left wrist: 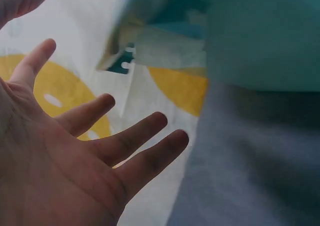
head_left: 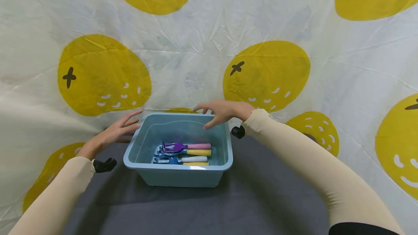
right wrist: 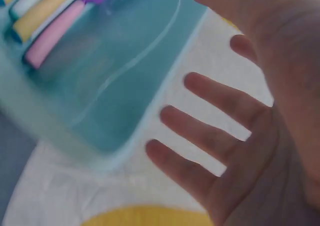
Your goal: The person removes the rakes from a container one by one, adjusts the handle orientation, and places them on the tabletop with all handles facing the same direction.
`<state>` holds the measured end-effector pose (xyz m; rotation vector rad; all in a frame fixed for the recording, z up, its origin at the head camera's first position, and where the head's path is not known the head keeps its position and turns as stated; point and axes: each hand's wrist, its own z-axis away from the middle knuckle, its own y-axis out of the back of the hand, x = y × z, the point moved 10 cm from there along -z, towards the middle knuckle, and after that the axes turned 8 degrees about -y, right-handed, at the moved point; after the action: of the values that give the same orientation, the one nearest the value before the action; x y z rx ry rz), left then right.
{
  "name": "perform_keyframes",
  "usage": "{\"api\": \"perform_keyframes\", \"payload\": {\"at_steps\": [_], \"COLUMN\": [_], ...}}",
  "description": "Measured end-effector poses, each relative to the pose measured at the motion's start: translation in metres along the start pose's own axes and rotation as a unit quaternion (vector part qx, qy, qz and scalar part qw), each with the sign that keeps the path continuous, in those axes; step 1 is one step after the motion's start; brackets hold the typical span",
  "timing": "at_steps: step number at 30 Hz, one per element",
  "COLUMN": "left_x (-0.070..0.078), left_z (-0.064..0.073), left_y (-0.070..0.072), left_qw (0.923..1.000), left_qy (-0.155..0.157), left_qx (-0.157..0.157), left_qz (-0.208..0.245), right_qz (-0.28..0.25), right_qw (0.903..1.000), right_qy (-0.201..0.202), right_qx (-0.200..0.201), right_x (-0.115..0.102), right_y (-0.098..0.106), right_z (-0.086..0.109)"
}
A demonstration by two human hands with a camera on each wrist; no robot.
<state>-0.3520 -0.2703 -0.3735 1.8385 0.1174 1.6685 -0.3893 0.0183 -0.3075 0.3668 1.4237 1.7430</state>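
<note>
A light blue plastic bin (head_left: 179, 177) stands on the grey cloth. Inside lie several small forks with coloured handles: a purple one (head_left: 175, 148) with a pink handle, blue ones with yellow or white handles. My left hand (head_left: 115, 131) is beside the bin's left rim, fingers spread; in the left wrist view its palm (left wrist: 75, 161) holds nothing. Above the bin's back right corner hovers my right hand (head_left: 223, 112), thumb over the inside and fingers past the back rim. The right wrist view shows that hand (right wrist: 255, 156) with fingers apart, a gap between them and the bin wall (right wrist: 100, 158).
Grey cloth (head_left: 261, 191) covers the surface around the bin. Close behind the bin hangs a pale cloth (head_left: 189, 79) printed with yellow fruit shapes. Black wrist devices (head_left: 104, 165) are worn on both wrists.
</note>
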Motion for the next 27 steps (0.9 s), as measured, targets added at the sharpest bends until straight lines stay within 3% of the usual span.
{"api": "perform_keyframes", "payload": {"at_steps": [5,13,24,27], "left_x": [-0.014,-0.026,-0.035,-0.037], "left_z": [0.007,0.016,0.018,0.02], "left_y": [-0.01,-0.026,-0.048,-0.052], "left_qw": [0.9994,0.9958,0.9883,0.9856], "left_qy": [0.007,0.004,-0.042,-0.048], "left_qx": [0.002,0.007,0.031,0.032], "left_qz": [0.034,0.092,0.143,0.159], "right_qz": [0.028,0.051,0.084,0.066], "right_qw": [0.9972,0.9892,0.982,0.979], "right_qy": [-0.019,-0.041,-0.097,-0.121], "right_qx": [-0.067,-0.131,-0.138,-0.15], "right_x": [-0.012,-0.021,0.01,0.018], "right_y": [-0.029,-0.073,-0.112,-0.121], "right_z": [-0.023,-0.054,-0.081,-0.086]}}
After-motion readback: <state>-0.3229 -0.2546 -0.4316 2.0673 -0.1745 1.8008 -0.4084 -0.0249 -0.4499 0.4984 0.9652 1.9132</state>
